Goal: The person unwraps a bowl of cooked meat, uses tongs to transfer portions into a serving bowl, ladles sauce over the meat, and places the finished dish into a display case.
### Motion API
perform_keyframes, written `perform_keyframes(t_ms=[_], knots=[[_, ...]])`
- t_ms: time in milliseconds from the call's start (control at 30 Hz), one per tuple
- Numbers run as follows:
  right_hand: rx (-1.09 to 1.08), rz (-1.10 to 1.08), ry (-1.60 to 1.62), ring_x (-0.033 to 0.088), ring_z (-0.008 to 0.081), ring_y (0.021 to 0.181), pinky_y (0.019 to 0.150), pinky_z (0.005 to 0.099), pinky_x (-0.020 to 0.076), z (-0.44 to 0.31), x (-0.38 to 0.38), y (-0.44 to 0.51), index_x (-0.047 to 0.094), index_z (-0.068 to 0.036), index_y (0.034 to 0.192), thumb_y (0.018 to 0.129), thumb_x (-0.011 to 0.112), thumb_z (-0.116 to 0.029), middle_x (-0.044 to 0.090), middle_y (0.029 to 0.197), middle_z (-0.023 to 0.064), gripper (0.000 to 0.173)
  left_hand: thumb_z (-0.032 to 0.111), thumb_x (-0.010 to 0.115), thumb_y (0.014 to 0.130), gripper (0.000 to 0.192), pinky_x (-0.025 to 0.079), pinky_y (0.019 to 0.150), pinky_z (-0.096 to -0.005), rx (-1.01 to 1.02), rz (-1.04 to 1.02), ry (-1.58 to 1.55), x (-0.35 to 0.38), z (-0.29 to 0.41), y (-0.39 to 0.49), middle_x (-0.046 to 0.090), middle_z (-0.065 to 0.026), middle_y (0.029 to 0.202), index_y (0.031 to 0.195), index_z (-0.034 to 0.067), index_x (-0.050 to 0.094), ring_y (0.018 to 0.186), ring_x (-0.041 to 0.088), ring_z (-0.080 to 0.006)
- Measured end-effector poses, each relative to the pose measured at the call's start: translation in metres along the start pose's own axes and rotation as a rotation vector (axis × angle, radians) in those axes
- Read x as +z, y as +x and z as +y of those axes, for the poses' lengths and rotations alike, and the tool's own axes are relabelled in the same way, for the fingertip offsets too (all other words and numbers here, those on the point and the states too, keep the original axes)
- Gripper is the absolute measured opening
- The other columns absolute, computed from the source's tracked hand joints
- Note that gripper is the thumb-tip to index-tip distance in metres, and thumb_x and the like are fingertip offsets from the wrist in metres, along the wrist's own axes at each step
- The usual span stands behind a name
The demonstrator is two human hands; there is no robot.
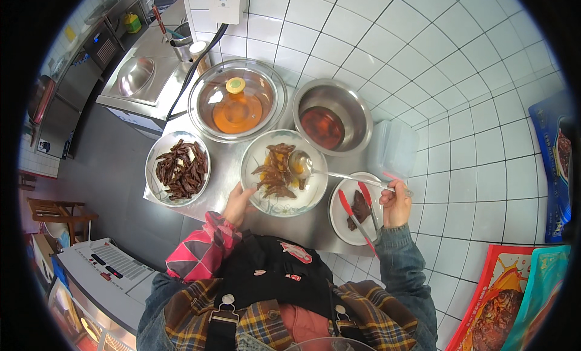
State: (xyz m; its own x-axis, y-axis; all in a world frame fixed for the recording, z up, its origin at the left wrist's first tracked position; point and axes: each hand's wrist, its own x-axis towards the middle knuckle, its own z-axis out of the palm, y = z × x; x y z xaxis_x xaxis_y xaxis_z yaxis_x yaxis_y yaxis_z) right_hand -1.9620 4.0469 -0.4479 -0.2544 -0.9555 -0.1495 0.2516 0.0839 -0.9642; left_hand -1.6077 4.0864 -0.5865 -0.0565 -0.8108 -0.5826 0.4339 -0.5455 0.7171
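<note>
My left hand [238, 204] grips the left rim of a white patterned bowl [313, 194]. Brown cooked meat pieces [278, 174], perhaps duck tongues or poultry feet, lie in it with some yellow-orange oil. Between the fingers of my right hand [396, 203] is the handle end of a metal ladle [349, 175]; its cup rests over the bowl's right part. Just below that handle, a white plate [339, 226] carries dark brown meat [361, 210] and red-tipped tongs [348, 205].
Behind the bowl stand a glass-lidded basin [199, 119] of orange liquid and a steel pot [349, 97] of reddish liquid. A bowl [154, 186] of dark meat strips sits left. Plastic containers [396, 144] line the tiled wall at right. A black cable [190, 72] runs down behind.
</note>
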Motion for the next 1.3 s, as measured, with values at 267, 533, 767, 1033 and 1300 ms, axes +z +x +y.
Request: perform_keyframes(t_ms=[267, 533, 767, 1033, 1300], knots=[[-0.103, 0.036, 0.130, 0.053, 0.0120, 0.055, 0.052, 0.0260, 0.0434, 0.009, -0.006, 0.059, 0.055, -0.003, 0.090, 0.091, 0.050, -0.025, 0.059, 0.067, 0.0055, 0.022, 0.012, 0.048, 0.086, 0.039, 0.055, 0.069, -0.0367, 0.012, 0.012, 0.002, 0.000, 0.000, 0.001, 0.056, -0.0110, 0.109, 0.124, 0.005, 0.040, 0.088, 0.061, -0.0227], [-0.145, 0.090, -0.117, 0.057, 0.0116, 0.064, 0.059, 0.0237, 0.0492, 0.055, 0.018, 0.121, 0.055, -0.001, 0.099, 0.092, 0.048, -0.025, 0.060, 0.077, 0.0081, 0.026, 0.012, 0.049, 0.086, 0.038, 0.055, 0.068, -0.0353, 0.016, -0.011, -0.038, -0.003, -0.001, 0.000, 0.057, -0.0101, 0.107, 0.122, 0.005, 0.042, 0.089, 0.061, -0.0209], [-0.068, 0.047, -0.200, 0.059, 0.0126, 0.066, 0.060, 0.0256, 0.0514, 0.104, 0.009, 0.142, 0.055, 0.000, 0.101, 0.092, 0.049, -0.025, 0.061, 0.080, 0.0095, 0.027, 0.014, 0.051, 0.086, 0.040, 0.056, 0.064, -0.0320, 0.046, 0.059, -0.064, -0.018, -0.021, -0.023, 0.057, -0.0094, 0.107, 0.124, 0.004, 0.041, 0.084, 0.062, -0.0194], [0.098, -0.126, -0.231, 0.058, 0.0145, 0.068, 0.060, 0.0278, 0.0501, 0.108, -0.021, 0.138, 0.040, -0.013, 0.126, 0.091, 0.048, -0.030, 0.060, 0.092, 0.0117, 0.039, 0.016, 0.053, 0.086, 0.039, 0.054, 0.066, -0.0297, 0.097, 0.294, -0.203, -0.018, -0.051, -0.104, 0.058, -0.0065, 0.106, 0.123, 0.005, 0.044, 0.086, 0.060, -0.0145], [0.151, -0.167, -0.510, 0.051, 0.0109, 0.056, 0.052, 0.0229, 0.0460, 0.055, -0.011, 0.091, 0.046, -0.010, 0.122, 0.091, 0.046, -0.038, 0.059, 0.078, 0.0077, 0.041, 0.014, 0.054, 0.086, 0.039, 0.055, 0.067, -0.0305, 0.239, 0.444, -0.491, -0.043, -0.071, -0.200, 0.059, -0.0099, 0.103, 0.121, 0.002, 0.043, 0.084, 0.063, -0.0172]])
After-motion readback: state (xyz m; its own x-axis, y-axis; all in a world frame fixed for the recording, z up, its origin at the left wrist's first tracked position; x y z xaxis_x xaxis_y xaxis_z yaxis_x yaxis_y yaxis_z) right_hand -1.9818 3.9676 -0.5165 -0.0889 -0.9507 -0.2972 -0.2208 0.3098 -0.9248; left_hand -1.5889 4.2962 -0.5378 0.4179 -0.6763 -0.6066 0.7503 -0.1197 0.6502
